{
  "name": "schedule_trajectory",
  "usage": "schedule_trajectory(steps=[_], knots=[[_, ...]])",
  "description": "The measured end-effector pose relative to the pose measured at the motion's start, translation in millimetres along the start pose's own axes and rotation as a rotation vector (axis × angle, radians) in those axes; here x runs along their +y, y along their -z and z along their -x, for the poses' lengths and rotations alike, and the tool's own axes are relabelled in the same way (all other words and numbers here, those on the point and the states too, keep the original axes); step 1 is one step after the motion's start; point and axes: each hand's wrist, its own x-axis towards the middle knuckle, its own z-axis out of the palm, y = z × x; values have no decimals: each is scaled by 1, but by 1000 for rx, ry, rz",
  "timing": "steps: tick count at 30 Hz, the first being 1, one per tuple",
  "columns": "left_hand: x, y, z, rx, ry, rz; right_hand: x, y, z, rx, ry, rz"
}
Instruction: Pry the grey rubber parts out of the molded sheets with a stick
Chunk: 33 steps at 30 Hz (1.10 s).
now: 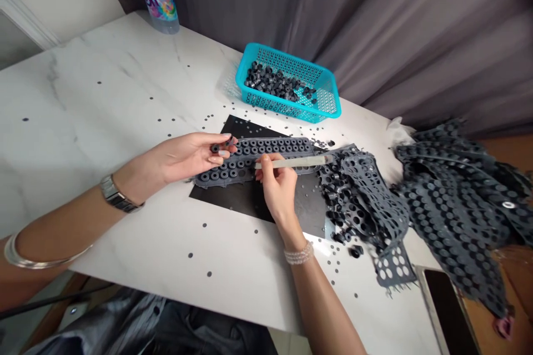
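well, the left hand [187, 156] pinches small dark pieces [215, 148] between half-curled fingers, just left of centre; the right hand [278, 186] is closed round a pale stick [308, 161] by the studded strip [287, 148] mid-frame. a loosened pinch could lose a piece among dark discs [209, 274] littering the surface [91, 166].

Grey strip [287, 147] studded with rows of rings is laid across a black mat [245, 199].
A slim, pale stick [308, 161] is held over it in the right hand [278, 184]; small dark pieces [215, 148] are held in the left hand [189, 156].
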Motion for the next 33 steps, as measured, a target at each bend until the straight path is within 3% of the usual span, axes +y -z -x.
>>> schedule_trajectory(steps=[11, 21, 24, 29, 33], knots=[[-6, -3, 1, 26, 67, 52, -10, 9, 0, 75, -41, -155], [-2, -6, 4, -58, 27, -78, -11, 0, 5, -5, -23, -112], [-2, -6, 9, -73, -36, -356, -8, -3, 6, -77, 12, -33], [-13, -11, 20, 93, -461, -1297, -9, -6, 7, -165, 83, 116], [-27, -10, 21, 120, -598, -1719, -12, -6, 7, -190, 104, 151]])
